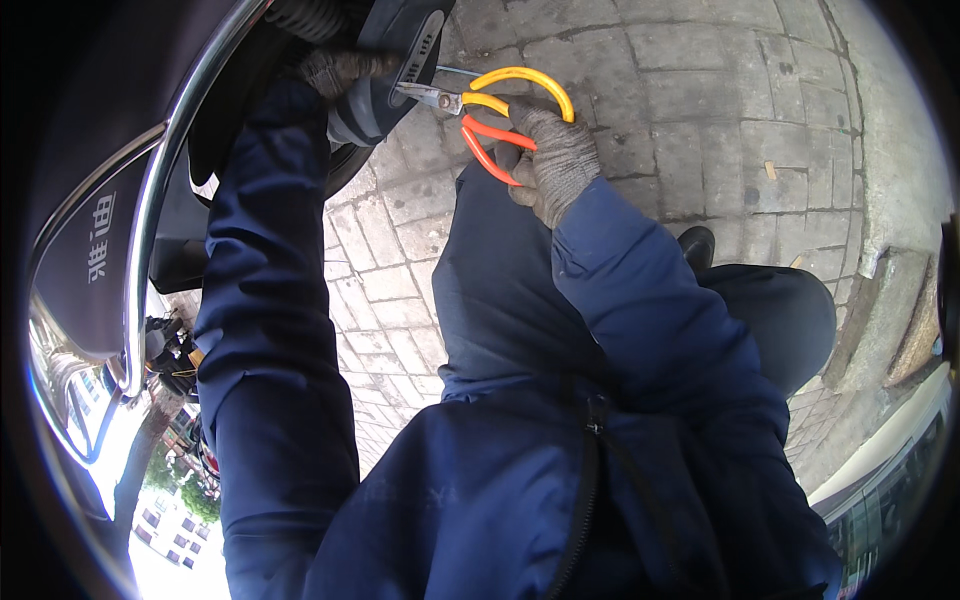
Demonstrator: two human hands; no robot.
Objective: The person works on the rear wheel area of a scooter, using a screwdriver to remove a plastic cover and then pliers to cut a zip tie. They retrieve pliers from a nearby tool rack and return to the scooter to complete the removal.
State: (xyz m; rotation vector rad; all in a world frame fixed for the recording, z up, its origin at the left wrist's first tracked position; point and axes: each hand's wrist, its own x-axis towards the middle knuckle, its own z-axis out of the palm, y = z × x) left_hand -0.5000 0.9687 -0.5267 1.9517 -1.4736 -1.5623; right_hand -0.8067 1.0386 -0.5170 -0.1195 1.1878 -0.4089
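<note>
My right hand (553, 155), in a grey knit glove, is closed around the handles of a pair of scissors (486, 101). One handle loop is yellow, the other orange. Their short metal blades point left, the tips at the edge of a black plastic part (385, 95) of a dark vehicle. A thin grey-blue strand (458, 71) shows just above the blades. My left hand (345, 70), also gloved, reaches into the shadow beside that black part. Its fingers are blurred and partly hidden, so I cannot tell what they grip.
The dark vehicle body (95, 240) with a curved chrome bar (165, 170) stands close along my left. Grey paving (700, 110) lies under and ahead of me. A stone kerb (885, 310) and a glass-panelled object (890, 510) are at the right.
</note>
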